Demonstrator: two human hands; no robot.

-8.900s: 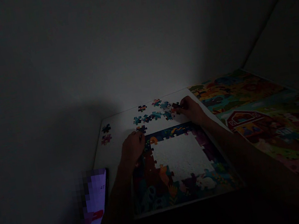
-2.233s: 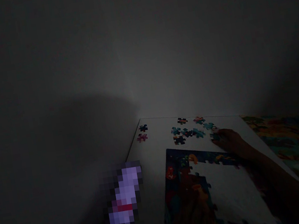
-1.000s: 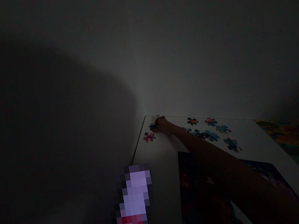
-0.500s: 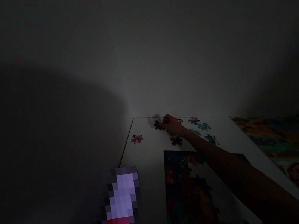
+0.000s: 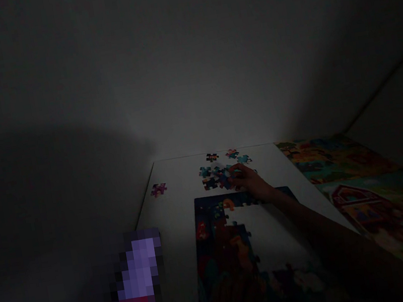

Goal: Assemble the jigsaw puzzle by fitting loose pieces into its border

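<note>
The light is very dim. My right hand (image 5: 249, 180) reaches over a white board (image 5: 179, 200), fingers pinched on a dark blue puzzle piece (image 5: 225, 182) beside a cluster of loose pieces (image 5: 212, 158). Just in front of the hand lies a partly assembled puzzle (image 5: 212, 220) with a finished border and a bare white middle. A lone purple piece (image 5: 158, 189) lies apart at the board's far left. A dark shape (image 5: 234, 294) on the puzzle's near edge may be my left hand; its fingers cannot be made out.
A glowing phone screen (image 5: 136, 284) lies left of the board. A colourful play mat with a red barn picture (image 5: 361, 192) spreads to the right. Plain walls (image 5: 189, 71) close in behind and at the right corner.
My right hand picked the dark blue piece from the board's far-left corner and carried it right, to the cluster above the puzzle. The view has swung to the right.
</note>
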